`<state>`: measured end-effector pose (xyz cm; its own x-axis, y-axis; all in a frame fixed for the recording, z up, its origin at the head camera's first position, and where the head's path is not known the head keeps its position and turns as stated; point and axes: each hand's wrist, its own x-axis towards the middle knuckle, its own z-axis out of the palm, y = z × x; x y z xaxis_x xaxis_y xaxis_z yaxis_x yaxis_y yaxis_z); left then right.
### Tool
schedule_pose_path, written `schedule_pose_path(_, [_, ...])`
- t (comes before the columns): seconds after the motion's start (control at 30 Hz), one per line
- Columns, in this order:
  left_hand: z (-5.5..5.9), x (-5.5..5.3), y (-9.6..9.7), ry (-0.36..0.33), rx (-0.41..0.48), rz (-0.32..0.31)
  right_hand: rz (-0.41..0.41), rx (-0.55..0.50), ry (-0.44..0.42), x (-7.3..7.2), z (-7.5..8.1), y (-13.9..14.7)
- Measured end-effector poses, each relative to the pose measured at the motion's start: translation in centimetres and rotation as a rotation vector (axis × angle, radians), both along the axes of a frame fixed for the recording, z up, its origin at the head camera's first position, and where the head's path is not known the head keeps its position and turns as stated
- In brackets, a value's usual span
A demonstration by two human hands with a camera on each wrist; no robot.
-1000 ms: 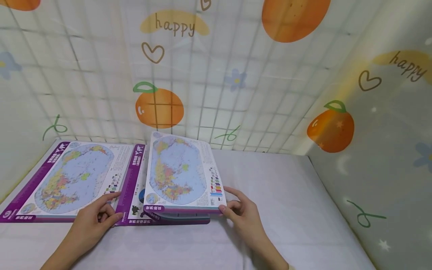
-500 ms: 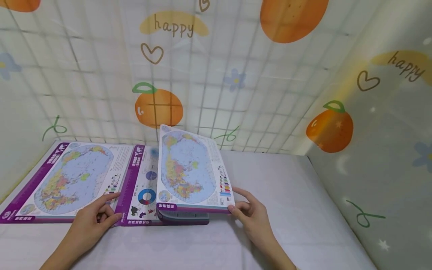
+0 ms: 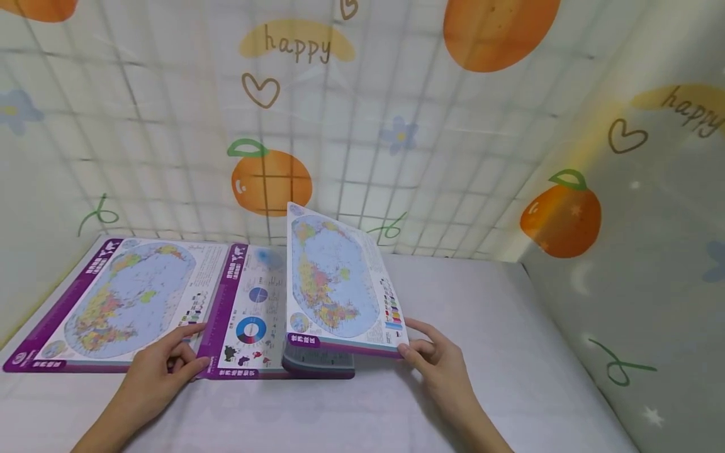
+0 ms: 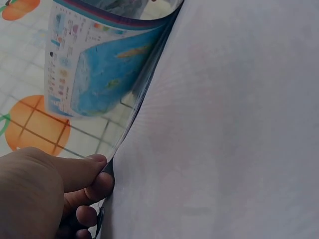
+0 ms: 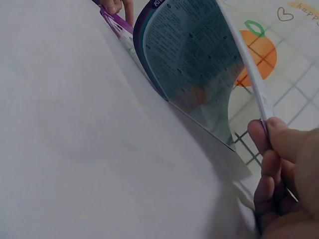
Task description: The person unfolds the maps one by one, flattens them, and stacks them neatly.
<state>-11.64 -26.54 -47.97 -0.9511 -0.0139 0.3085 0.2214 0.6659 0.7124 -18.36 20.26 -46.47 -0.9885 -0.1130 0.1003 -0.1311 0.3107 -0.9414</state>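
A map (image 3: 334, 283) with purple borders is partly opened out, its right part lifted and curled over the lower part. Thumb and fingers of my right hand (image 3: 438, 365) pinch the lower right corner of this raised part. My left hand (image 3: 155, 371) pinches the map's lower left edge, by the purple strip (image 3: 214, 314). Round charts show on the uncovered lower panel (image 3: 252, 330). In the right wrist view the underside (image 5: 194, 55) of the bend carries dense print. A second world map (image 3: 136, 302) lies flat at the left, partly behind my left hand.
Both maps are on a white-covered table (image 3: 464, 314). A fabric backdrop (image 3: 453, 138) with printed oranges and "happy" lettering hangs close behind, over a wire grid. Another fabric side (image 3: 640, 283) bounds the right.
My right hand has moved to the right, drawing the raised part of the map along and uncovering more of the panel with round charts. My left hand has stayed at the left edge.
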Motion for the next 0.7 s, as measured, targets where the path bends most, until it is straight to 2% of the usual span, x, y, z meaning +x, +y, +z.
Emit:
schedule_pose_path(0.2, [-0.2,-0.1,0.1,0.012,-0.003,0.000,-0.008,-0.029,-0.004,-0.1,0.0,0.6])
schedule_pose_path(0.43, [-0.2,-0.1,0.1,0.006,0.003,0.009,-0.050,0.007,-0.017,0.0,0.2,1.3])
schedule_pose_path(0.7, [-0.2,-0.1,0.0,0.012,-0.003,0.017,-0.049,-0.021,0.001,0.0,0.3,2.2])
